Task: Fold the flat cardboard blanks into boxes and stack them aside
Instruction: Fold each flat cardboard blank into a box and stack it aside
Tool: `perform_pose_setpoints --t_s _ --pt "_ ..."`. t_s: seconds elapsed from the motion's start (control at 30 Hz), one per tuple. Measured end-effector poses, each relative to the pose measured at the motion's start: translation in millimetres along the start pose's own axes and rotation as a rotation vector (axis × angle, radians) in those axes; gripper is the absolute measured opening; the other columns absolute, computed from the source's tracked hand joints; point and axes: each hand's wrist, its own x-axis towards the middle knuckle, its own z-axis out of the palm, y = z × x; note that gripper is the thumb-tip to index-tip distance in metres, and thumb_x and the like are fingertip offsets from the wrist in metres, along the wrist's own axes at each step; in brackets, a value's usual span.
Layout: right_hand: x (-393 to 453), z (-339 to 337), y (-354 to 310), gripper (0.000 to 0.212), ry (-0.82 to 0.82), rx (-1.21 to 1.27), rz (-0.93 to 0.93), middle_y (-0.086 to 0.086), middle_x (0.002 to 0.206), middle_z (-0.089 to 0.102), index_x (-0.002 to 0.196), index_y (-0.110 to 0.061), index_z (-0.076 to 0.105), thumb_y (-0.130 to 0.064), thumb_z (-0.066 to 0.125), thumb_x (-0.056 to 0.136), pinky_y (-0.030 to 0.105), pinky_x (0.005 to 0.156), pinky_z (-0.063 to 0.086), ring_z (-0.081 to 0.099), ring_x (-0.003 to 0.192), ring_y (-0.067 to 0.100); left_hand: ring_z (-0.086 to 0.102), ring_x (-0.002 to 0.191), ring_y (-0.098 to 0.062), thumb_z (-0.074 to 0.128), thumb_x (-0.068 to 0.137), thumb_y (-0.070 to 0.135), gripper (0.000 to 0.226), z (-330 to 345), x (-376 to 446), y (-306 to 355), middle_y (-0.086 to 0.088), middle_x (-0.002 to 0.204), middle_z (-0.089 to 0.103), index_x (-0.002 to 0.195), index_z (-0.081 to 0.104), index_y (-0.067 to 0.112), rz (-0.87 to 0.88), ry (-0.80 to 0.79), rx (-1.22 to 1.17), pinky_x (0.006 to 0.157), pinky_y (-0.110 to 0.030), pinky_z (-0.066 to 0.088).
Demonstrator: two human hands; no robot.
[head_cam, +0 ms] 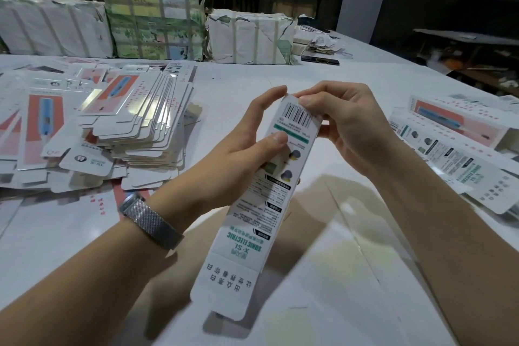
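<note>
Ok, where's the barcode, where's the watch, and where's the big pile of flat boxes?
barcode [298,114]: head view, on the black stripes near the box's top end.
watch [151,220]: head view, on the metal mesh band around the left wrist.
pile of flat boxes [140,121]: head view, on the stack's fanned upper edges.

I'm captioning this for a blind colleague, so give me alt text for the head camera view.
Two bare hands hold a long white printed carton above a white table: the left hand grips its side, the right hand pinches the barcode end. A pile of flat blanks lies to the left, folded boxes to the right, wrapped bundles behind.
</note>
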Motion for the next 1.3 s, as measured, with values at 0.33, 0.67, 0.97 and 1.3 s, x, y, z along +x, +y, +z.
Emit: perform_pose_setpoints --t_s 0.33,0.67,0.97,1.3 --pt "-2 5 2 0.025 -0.028 -0.003 -0.031 0.003 0.088 0.074 0.104 -0.016 0.075 -0.022 0.052 0.099 0.046 0.074 0.055 0.068 0.093 0.026 0.072 0.086 -0.04 0.047 0.103 0.025 0.044 -6 1 0 -0.008 0.098 0.072 0.141 0.033 0.042 0.007 0.053 -0.135 0.068 -0.054 0.061" --pt "0 11 -1 0.031 -0.143 0.159 0.087 0.001 0.104 0.069 0.125 -0.016 0.064 -0.024 0.042 0.105 0.045 0.089 0.056 0.062 0.11 0.025 0.069 0.092 -0.042 0.048 0.098 0.029 0.044 -1 4 -1 -0.008 0.102 0.071 0.136 0.035 0.046 0.092 0.198 -0.051 0.075 -0.062 0.059" --pt "-8 35 -1 0.093 0.03 -0.403 -0.05 -0.011 0.126 0.034 0.151 -0.024 0.038 -0.051 0.08 0.072 0.006 0.085 0.045 0.046 0.099 -0.022 0.07 0.11 -0.018 0.029 0.095 0.064 0.045 5 12 -3 0.01 0.119 0.073 0.139 0.036 0.057 -0.012 0.11 -0.377 0.085 -0.046 0.06" --pt "6 -18 1 0.054 -0.02 -0.915 0.312 0.006 0.124 0.063 0.126 -0.013 0.063 -0.037 0.075 0.079 0.028 0.076 0.045 0.057 0.094 0.018 0.034 0.143 -0.014 0.036 0.08 0.066 0.046 7 17 -6 0.005 0.155 0.038 0.125 0.035 0.061 -0.061 0.27 -0.13 0.111 -0.04 0.037"
